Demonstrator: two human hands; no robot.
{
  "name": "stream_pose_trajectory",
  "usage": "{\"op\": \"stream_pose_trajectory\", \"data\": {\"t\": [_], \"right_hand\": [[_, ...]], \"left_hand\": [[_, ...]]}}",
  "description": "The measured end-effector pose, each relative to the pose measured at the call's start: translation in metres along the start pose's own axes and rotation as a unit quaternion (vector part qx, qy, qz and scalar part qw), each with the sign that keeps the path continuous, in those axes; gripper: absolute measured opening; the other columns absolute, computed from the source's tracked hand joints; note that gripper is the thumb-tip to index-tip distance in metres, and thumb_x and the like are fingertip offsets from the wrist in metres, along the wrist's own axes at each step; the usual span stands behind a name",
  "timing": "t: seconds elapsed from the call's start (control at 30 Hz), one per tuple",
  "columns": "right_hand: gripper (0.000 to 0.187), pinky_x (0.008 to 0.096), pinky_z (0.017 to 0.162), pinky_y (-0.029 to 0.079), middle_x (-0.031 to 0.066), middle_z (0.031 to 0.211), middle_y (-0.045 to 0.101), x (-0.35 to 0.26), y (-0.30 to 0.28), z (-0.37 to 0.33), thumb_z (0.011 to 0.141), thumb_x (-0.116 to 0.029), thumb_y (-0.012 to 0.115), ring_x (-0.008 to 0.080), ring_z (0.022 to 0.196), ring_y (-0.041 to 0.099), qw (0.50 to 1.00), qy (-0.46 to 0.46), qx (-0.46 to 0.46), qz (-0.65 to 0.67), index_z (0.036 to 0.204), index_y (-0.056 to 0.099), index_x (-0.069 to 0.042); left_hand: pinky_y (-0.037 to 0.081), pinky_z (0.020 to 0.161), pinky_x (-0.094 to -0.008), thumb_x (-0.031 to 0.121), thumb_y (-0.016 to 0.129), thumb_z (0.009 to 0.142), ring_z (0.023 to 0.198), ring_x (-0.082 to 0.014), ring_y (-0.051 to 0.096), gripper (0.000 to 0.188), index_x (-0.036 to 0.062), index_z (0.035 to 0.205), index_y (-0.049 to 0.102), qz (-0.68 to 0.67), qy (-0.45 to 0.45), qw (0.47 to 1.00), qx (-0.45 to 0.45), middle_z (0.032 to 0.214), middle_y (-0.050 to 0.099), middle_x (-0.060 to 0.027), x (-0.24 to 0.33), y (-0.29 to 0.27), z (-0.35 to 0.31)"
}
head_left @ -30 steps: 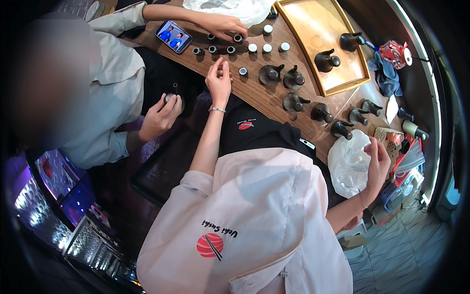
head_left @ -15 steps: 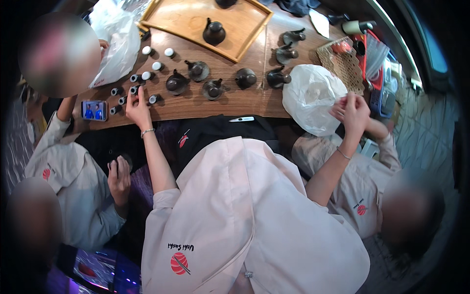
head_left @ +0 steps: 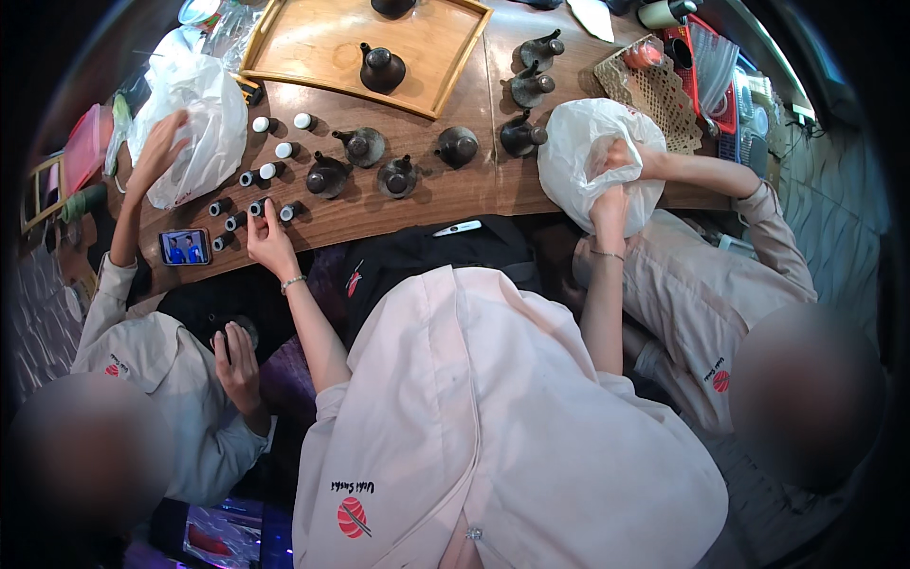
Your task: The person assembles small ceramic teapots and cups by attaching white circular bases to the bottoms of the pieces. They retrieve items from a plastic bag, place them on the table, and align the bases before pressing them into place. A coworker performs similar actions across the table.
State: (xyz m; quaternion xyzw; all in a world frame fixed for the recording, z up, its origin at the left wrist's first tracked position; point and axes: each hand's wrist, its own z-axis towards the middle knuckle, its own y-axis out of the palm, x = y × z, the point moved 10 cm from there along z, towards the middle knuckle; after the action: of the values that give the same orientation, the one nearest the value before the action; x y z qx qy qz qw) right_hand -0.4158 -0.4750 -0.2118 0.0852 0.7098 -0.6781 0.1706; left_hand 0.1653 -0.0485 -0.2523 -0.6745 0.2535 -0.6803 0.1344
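My left hand [head_left: 269, 245] is at the near left part of the wooden table. Its fingertips pinch a small dark bottle [head_left: 257, 207] with a pale top, which still stands on the table. Several similar bottles stand around it, some with a white cap [head_left: 303, 121]. My right hand [head_left: 609, 206] reaches into the mouth of a white plastic bag [head_left: 570, 142] at the table's right edge; the bag hides its fingertips. A co-worker's hand [head_left: 627, 159] enters the same bag from the right.
Dark spouted pots [head_left: 327, 176] stand across the table, one on a wooden tray [head_left: 284, 71]. A phone [head_left: 185, 247] lies by the left edge. Another person's hand [head_left: 161, 150] touches a second plastic bag [head_left: 213, 123]. A woven basket [head_left: 675, 119] stands far right.
My right hand has moved left and down into the bag's mouth, and the right co-worker's hand has gone in too. My left hand stays at the same bottle. The whole view has shifted slightly.
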Motion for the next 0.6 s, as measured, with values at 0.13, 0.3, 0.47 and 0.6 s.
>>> {"op": "stream_pose_trajectory", "data": {"t": [0.13,0.3,0.47,0.6], "right_hand": [[0.029,0.0351,0.085,0.057,0.0145,0.102,0.077,0.008,0.010,-0.004,0.100,-0.020,0.061,0.0197,0.092,0.072,1.000,-0.008,0.020,-0.009,0.112,0.077,0.002],[0.030,0.0363,0.089,0.056,0.0146,0.105,0.077,0.030,0.016,0.011,0.100,-0.021,0.061,0.0213,0.096,0.072,0.998,-0.040,0.031,-0.047,0.113,0.078,0.000],[0.030,0.0408,0.096,0.051,0.0162,0.107,0.078,0.042,0.017,0.014,0.096,-0.024,0.066,0.0283,0.104,0.070,0.988,0.064,-0.001,0.142,0.111,0.079,-0.001],[0.033,0.0417,0.091,0.052,0.0157,0.111,0.075,0.022,0.006,0.016,0.099,-0.028,0.068,0.0303,0.096,0.070,0.992,0.016,-0.067,0.105,0.112,0.078,0.001]], "left_hand": [[0.044,0.053,-0.0261,0.028,0.080,0.097,0.058,-0.0062,0.057,0.032,-0.0004,0.112,0.078,-0.012,-0.005,1.000,-0.006,0.071,0.068,-0.0020,0.002,-0.001,-0.010],[0.044,0.054,-0.0255,0.025,0.081,0.097,0.058,-0.0053,0.056,0.030,0.0001,0.112,0.078,-0.018,-0.012,1.000,-0.002,0.070,0.066,0.0000,-0.004,0.002,-0.011],[0.049,0.059,-0.0272,0.020,0.079,0.097,0.063,-0.0049,0.059,0.029,0.0021,0.120,0.077,-0.021,-0.006,1.000,0.011,0.073,0.070,-0.0021,-0.015,-0.003,-0.012],[0.049,0.061,-0.0273,0.019,0.080,0.096,0.065,-0.0058,0.057,0.030,0.0047,0.122,0.077,-0.007,0.004,1.000,0.021,0.072,0.067,-0.0015,0.001,-0.002,-0.018]]}}
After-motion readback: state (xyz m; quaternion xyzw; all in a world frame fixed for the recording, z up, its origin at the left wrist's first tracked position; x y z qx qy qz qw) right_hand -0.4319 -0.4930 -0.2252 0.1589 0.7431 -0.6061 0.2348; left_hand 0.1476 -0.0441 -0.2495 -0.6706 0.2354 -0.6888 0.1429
